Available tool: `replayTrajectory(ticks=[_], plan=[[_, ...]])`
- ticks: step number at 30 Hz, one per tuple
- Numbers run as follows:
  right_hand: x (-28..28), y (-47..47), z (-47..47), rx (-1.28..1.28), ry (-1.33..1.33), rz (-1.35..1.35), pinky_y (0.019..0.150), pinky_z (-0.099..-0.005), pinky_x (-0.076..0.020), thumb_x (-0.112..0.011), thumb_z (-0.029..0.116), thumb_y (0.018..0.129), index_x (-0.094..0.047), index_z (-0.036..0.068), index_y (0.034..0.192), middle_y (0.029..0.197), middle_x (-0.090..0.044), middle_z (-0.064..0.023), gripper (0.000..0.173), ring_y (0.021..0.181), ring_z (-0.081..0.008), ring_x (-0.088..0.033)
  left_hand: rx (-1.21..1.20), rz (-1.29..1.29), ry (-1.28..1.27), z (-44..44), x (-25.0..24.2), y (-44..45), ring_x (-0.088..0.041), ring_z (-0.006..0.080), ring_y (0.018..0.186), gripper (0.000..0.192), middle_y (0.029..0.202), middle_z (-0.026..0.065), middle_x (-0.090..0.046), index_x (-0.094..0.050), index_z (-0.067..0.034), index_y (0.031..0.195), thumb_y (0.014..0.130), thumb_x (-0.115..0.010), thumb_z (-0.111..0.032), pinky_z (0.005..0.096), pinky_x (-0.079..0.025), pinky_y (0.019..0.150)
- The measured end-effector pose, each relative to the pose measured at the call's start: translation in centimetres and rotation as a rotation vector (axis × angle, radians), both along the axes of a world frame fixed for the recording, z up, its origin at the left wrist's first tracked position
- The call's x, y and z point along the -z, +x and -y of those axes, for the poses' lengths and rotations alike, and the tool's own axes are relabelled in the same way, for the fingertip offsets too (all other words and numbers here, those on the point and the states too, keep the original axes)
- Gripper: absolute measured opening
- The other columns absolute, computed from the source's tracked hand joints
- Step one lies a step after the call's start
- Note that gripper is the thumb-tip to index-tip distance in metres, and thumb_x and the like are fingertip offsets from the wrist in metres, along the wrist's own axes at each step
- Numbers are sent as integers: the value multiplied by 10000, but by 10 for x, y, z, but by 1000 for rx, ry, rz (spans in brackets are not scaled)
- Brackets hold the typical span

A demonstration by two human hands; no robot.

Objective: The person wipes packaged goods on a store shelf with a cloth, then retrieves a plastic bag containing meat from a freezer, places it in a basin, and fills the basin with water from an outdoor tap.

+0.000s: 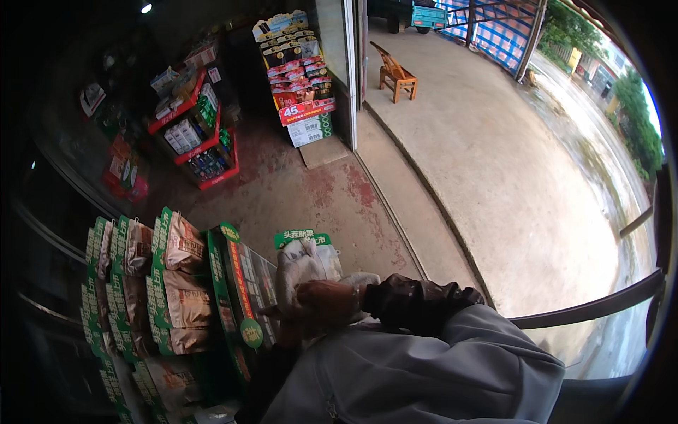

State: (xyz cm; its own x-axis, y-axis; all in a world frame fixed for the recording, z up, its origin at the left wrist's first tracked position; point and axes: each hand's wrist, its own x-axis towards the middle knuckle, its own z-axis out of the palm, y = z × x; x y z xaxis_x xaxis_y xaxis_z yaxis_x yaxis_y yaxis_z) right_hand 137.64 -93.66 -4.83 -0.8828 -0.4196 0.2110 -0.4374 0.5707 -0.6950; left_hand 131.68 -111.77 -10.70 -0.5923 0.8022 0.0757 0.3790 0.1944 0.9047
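Note:
My right hand [326,299], in a dark patterned sleeve, lies closed on a whitish cloth [296,267]. The cloth rises past the fingers, and another part of it shows behind the wrist. My left hand [286,328] is beside and below the right one, in shade; one finger points to the left, and its grip is unclear. Just behind the cloth is a pale package with a green printed header card [302,235]. To the left stands a green display rack [214,265] with rows of brownish snack bags [185,297] and a printed side panel.
Further off stand a red-edged shelf unit [204,148] with bottles and boxes, and a tiered carton display [302,79]. A door track [392,212] and concrete step run along the right. Outside are a wooden chair [397,79] and a blue-green vehicle [429,17].

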Motion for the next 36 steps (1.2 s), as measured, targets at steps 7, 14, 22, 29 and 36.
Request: replayTrajectory(ticks=[7, 14, 22, 29, 36], plan=[[-31, 38, -45, 60, -88, 555, 818, -368, -474, -499, 276, 935, -593, 16, 968, 939, -618, -169, 278, 913, -214, -605, 54, 155, 133, -4, -18, 2, -574, 227, 1102, 532, 1236, 139, -561, -445, -4, 1296, 793, -616, -28, 329, -479, 931], [39, 57, -121, 571, -832, 214, 821, -325, -502, -603, 244, 899, -559, 30, 1138, 1019, -632, -69, 324, 906, -170, -619, -31, 817, 265, 10, -28, 8, -551, 244, 1120, 528, 1202, 123, -566, -480, -32, 1278, 765, -583, 35, 368, -466, 935], [20, 25, -79, 444, -902, 158, 813, -293, -494, -548, 289, 921, -572, 6, 1153, 1057, -643, -104, 366, 894, -173, -620, -27, 954, 340, -10, -26, 2, -513, 157, 1132, 496, 1231, 50, -528, -402, -66, 1339, 885, -595, -121, 327, -450, 907], [37, 34, -34, 129, -568, 378, 820, -285, -486, -548, 271, 920, -575, -6, 1149, 1045, -643, -100, 361, 898, -166, -614, -87, 750, 475, 3, -78, 28, -506, 178, 1158, 601, 1273, 60, -499, -364, -58, 1360, 827, -639, -36, 335, -452, 928], [18, 37, -22, 17, -621, 612, 823, -283, -483, -547, 263, 920, -579, -7, 1146, 1042, -643, -96, 354, 900, -162, -610, -341, 345, 373, 30, -105, 24, -563, 174, 1067, 498, 1144, 84, -577, -468, -36, 1255, 798, -666, -40, 315, -504, 839]])
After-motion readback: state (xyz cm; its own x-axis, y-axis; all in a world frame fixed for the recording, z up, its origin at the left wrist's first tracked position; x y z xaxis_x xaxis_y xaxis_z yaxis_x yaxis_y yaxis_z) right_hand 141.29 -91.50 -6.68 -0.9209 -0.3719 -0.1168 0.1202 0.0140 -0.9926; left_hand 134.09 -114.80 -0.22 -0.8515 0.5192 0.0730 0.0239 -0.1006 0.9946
